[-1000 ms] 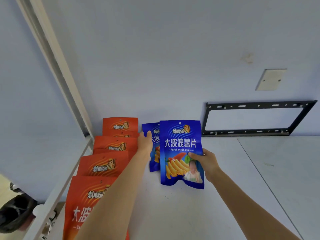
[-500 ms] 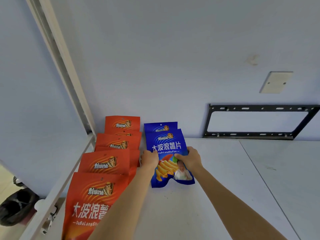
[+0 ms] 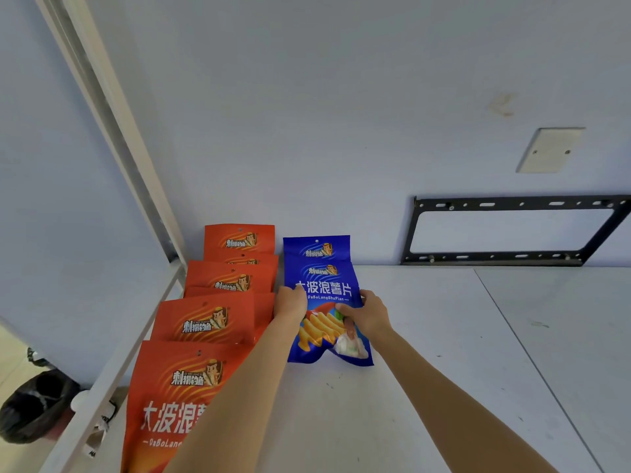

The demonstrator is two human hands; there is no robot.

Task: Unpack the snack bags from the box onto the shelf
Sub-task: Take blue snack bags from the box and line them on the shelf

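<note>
One camera only, worn on my head. It looks forward and slightly down along both my forearms toward the back wall [image 3: 341, 114], from close behind my hands. The wide-angle lens bends the shelf post [image 3: 112, 131] at left and the black wall bracket [image 3: 512, 230] at right. The white shelf surface [image 3: 444, 370] fills the lower frame; the floor shows at the bottom left corner. No second view exists.
</note>
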